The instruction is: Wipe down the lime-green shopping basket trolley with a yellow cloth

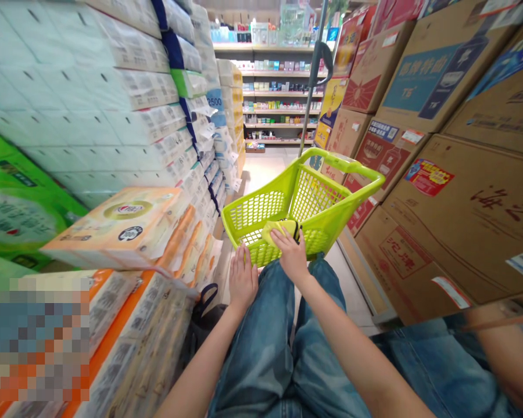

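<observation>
A lime-green plastic shopping basket (261,208) with perforated walls stands tilted in front of my knees. My right hand (291,254) is at its near side, with the fingers bent over a yellow cloth (273,230) that has a dark edge. The cloth is pressed against the basket; part of it is hidden beneath my fingers. Beside it, my left hand (243,280) lies flat over my left knee, fingers stretched out, the tips at the basket's near rim. Nothing is seen in that hand.
Tissue packs (117,223) are stacked high on the left, and cardboard cartons (466,215) on the right. A metal pole with a grey handle (320,64) rises behind the basket. Shelves of small goods (279,93) close the aisle. Another person's denim-clad leg (436,366) is at lower right.
</observation>
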Available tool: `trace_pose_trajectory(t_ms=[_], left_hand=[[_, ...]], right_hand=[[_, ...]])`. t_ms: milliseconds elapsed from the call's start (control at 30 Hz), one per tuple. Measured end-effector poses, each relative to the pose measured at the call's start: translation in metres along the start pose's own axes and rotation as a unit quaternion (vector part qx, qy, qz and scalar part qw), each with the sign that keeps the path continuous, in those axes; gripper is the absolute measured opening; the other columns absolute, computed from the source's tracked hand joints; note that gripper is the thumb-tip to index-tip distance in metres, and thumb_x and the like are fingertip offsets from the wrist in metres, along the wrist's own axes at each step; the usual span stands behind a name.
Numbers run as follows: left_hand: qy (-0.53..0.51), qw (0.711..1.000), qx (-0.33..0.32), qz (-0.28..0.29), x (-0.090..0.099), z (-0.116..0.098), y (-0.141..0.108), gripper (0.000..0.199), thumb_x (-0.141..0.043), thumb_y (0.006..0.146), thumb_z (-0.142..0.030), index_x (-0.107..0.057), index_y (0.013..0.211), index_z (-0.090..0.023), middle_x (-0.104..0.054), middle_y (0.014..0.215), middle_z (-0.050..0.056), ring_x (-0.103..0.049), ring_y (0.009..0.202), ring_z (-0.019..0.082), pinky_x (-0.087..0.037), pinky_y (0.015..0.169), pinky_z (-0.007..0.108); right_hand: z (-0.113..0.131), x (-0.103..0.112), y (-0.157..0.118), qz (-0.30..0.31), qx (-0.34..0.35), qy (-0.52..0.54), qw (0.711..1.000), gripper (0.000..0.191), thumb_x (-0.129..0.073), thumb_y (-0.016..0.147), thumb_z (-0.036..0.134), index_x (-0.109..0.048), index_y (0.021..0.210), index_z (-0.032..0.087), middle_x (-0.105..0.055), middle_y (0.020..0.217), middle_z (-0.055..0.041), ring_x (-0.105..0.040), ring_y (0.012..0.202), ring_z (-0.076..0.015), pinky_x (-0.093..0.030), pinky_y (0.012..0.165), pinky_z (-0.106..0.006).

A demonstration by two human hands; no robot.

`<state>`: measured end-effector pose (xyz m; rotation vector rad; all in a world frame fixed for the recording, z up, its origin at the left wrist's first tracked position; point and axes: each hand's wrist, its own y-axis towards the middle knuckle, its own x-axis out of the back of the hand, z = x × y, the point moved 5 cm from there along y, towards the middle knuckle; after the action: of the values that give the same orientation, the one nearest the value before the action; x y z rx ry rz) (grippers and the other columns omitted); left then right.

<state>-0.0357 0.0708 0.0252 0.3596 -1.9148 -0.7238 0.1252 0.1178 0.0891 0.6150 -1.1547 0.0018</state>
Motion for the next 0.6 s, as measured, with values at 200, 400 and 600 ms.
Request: trace_pose_trajectory(t_ms=[200, 400, 600], left_hand=[[0.002, 1.000, 0.011, 0.004, 0.001, -0.001, 0.000, 0.063, -0.034, 0.100, -0.027, -0.010, 0.157, -0.014, -0.027, 0.161, 0.016, -0.022, 0.150, 0.027, -0.026, 0.120, 0.051], [0.009, 1.000, 0.015, 0.005, -0.001, -0.001, 0.000, 0.064, -0.035, 0.100, -0.025, -0.010, 0.157, -0.013, -0.027, 0.160, 0.017, -0.022, 0.150, 0.027, -0.027, 0.119, 0.051], [0.028, 1.000, 0.005, -0.001, -0.003, 0.001, -0.001, 0.061, -0.032, 0.100, -0.023, -0.012, 0.157, -0.011, -0.029, 0.159, 0.020, -0.022, 0.150, 0.028, -0.028, 0.118, 0.052]], right_hand=[[-0.059, 0.020, 0.006, -0.045, -0.076, -0.034, 0.996, 0.075, -0.039, 0.075, -0.003, -0.049, 0.142, 0.029, -0.052, 0.148, -0.0009, -0.034, 0.145, -0.0194, 0.000, 0.120, -0.057], [0.006, -0.012, -0.001, -0.060, -0.089, -0.017, 0.994, 0.068, -0.040, 0.082, 0.000, -0.046, 0.144, 0.026, -0.050, 0.149, -0.0030, -0.032, 0.146, -0.0205, -0.007, 0.120, -0.052], [0.066, -0.037, -0.005, -0.014, 0.007, 0.030, 0.999, 0.053, -0.044, 0.092, 0.013, -0.046, 0.144, 0.024, -0.050, 0.149, -0.0050, -0.031, 0.147, -0.0207, -0.007, 0.121, -0.052]])
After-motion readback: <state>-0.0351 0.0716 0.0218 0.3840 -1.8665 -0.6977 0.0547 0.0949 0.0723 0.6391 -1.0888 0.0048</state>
